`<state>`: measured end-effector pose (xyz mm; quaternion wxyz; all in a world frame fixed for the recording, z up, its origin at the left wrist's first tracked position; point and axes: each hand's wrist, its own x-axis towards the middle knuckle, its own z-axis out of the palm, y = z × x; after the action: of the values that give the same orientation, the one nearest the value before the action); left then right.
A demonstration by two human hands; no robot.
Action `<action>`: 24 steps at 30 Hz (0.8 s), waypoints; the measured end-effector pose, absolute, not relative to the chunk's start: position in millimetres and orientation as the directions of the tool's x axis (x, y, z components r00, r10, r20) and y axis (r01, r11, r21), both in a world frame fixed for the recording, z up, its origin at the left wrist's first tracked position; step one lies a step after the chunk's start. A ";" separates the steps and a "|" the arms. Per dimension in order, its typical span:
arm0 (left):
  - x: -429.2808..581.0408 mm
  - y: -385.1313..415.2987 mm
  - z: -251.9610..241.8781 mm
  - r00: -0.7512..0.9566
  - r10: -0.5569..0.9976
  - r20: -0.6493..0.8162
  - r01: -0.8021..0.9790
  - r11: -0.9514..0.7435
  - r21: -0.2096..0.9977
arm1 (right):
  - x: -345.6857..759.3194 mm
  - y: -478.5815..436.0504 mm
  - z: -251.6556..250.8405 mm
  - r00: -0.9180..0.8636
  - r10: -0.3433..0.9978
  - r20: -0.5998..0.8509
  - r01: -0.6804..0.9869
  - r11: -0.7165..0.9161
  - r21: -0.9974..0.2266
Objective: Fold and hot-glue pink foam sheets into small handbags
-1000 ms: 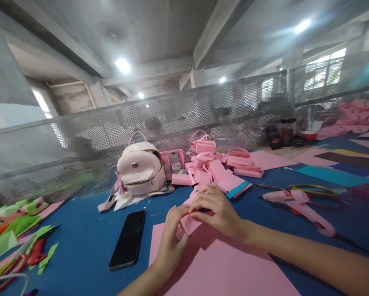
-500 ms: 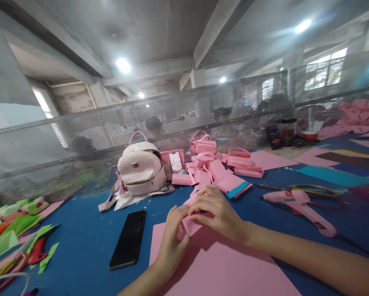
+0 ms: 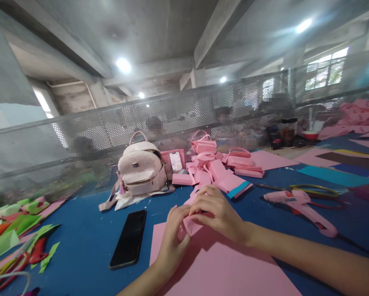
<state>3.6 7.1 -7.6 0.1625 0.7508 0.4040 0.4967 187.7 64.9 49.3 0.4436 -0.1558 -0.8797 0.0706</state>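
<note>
Between my two hands is a small folded pink paper piece [image 3: 193,226], partly covered by my fingers. My left hand [image 3: 175,230] grips its near left side, thumb below and fingers over the top. From the right, my right hand [image 3: 213,211] pinches the upper part of the same piece with bent fingers. Both hands are just above a large flat pink sheet [image 3: 227,267] on the blue table. Just beyond them lies a heap of folded pink paper pieces [image 3: 213,170], one with a blue strip along its edge.
A black phone [image 3: 128,238] lies left of the sheet, with a white backpack [image 3: 141,168] behind it. At right rest a pink glue gun [image 3: 304,209] and yellow-handled scissors [image 3: 314,191]. Green paper scraps [image 3: 24,224] and red-handled scissors [image 3: 14,267] are at far left. A perforated metal screen [image 3: 178,111] stands behind.
</note>
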 end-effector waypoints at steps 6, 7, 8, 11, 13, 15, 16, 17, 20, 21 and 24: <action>2.7 6.2 -8.9 0.161 0.772 0.614 0.458 -0.610 0.646 | 187.9 69.1 47.1 -0.541 0.327 0.775 0.211 0.945 -0.251; 2.6 6.2 -9.0 0.158 0.772 0.615 0.459 -0.609 0.647 | 187.8 69.5 47.0 -0.538 0.329 0.776 0.209 0.944 -0.255; 2.5 6.2 -9.1 0.154 0.772 0.617 0.458 -0.609 0.648 | 187.8 69.7 47.2 -0.534 0.331 0.778 0.206 0.943 -0.260; 2.6 6.8 -9.7 0.143 0.768 0.625 0.454 -0.611 0.648 | 187.6 69.9 49.0 -0.524 0.333 0.784 0.202 0.943 -0.266; 2.9 7.0 -9.9 0.136 0.769 0.624 0.455 -0.608 0.651 | 187.7 70.2 50.9 -0.520 0.331 0.787 0.200 0.943 -0.265; 3.1 7.0 -9.7 0.126 0.775 0.619 0.454 -0.600 0.659 | 188.1 70.9 52.3 -0.518 0.334 0.787 0.199 0.942 -0.269; 3.3 6.9 -9.5 0.118 0.779 0.616 0.453 -0.594 0.664 | 188.5 71.3 52.7 -0.518 0.337 0.786 0.199 0.941 -0.273; 3.3 6.8 -9.3 0.111 0.784 0.611 0.454 -0.587 0.670 | 188.8 71.8 52.9 -0.518 0.341 0.784 0.200 0.940 -0.277; 3.3 6.5 -8.6 0.105 0.793 0.601 0.456 -0.575 0.679 | 189.5 73.0 52.5 -0.520 0.346 0.780 0.200 0.938 -0.283; 3.2 6.5 -8.6 0.108 0.794 0.599 0.457 -0.575 0.679 | 189.6 73.1 52.3 -0.522 0.346 0.780 0.199 0.938 -0.283; 3.0 6.9 -9.2 0.119 0.789 0.603 0.454 -0.583 0.674 | 189.4 72.9 51.3 -0.532 0.335 0.778 0.191 0.942 -0.275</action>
<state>3.0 6.9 -9.2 0.1646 0.7297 0.4257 0.5091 189.4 72.9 51.3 0.4596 -0.1510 -0.8717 0.0784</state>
